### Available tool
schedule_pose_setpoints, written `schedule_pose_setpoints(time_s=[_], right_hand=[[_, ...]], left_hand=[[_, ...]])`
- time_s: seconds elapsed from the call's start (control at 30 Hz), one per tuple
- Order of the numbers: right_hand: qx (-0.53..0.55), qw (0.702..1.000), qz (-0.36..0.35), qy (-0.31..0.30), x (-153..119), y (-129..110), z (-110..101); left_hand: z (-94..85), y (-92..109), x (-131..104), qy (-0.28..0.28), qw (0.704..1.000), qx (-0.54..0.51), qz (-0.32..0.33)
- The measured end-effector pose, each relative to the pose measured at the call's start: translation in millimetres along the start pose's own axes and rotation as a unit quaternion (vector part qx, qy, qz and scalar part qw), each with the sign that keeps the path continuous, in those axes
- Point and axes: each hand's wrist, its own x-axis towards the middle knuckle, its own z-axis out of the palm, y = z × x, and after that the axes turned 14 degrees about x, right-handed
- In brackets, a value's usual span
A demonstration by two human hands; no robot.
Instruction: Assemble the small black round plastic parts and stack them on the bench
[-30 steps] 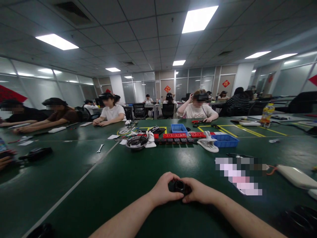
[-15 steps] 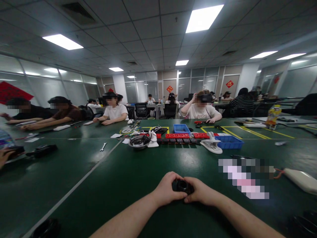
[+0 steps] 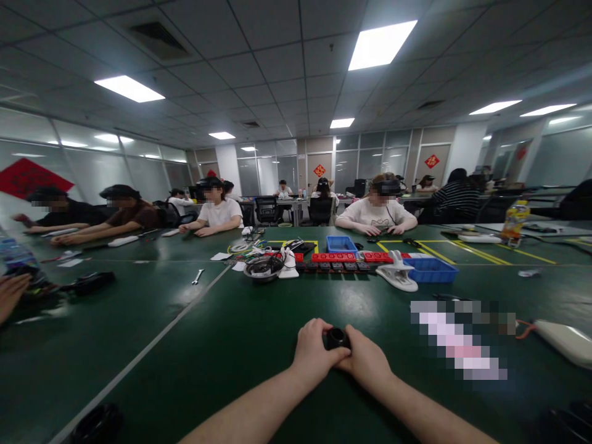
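One character can be read — 福 — on the red diamond sign (image 3: 431, 161), back right.

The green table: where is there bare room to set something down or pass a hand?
One bare patch of green table lies between the pale seam and the left forearm. Another lies beyond the left hand and right hand, reaching to the bowl of wires and red strip. That row is crowded, with a white clip and blue tray. The right is partly blurred.

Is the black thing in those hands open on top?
Open: a round hole shows atop the black thing; its depth is unclear.
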Motion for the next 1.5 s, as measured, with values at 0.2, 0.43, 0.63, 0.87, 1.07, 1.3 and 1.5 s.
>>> schedule_pose_setpoints(time_s=[0.2, 0.43, 0.63, 0.87, 1.07, 1.3, 1.5], right_hand=[[-0.066, 0.998, 0.005, 0.011, -3, -9, -1], [0.074, 0.996, -0.018, -0.041, -4, 2, -11], [0.241, 0.954, -0.011, -0.18, -1, 7, -33], [0.268, 0.917, -0.007, -0.295, -5, 0, -47], [0.267, 0.914, 0.008, -0.306, -1, 9, -40], [0.273, 0.912, 0.005, -0.305, -2, 6, -39], [0.272, 0.915, 0.009, -0.298, -1, 9, -38]], left_hand=[[2.5, -1, 2, 0.013, 1.0, 0.015, 0.005], [-5.9, -11, 7, -0.054, 0.996, -0.064, 0.042], [-16.8, -14, 10, -0.145, 0.981, -0.109, 0.074], [-26.1, -8, 7, -0.236, 0.955, -0.142, 0.107], [-29.5, -4, 4, -0.211, 0.961, -0.119, 0.131], [-23.4, -9, 4, -0.204, 0.962, -0.119, 0.138], [-19.2, -11, 4, -0.211, 0.96, -0.134, 0.129]])
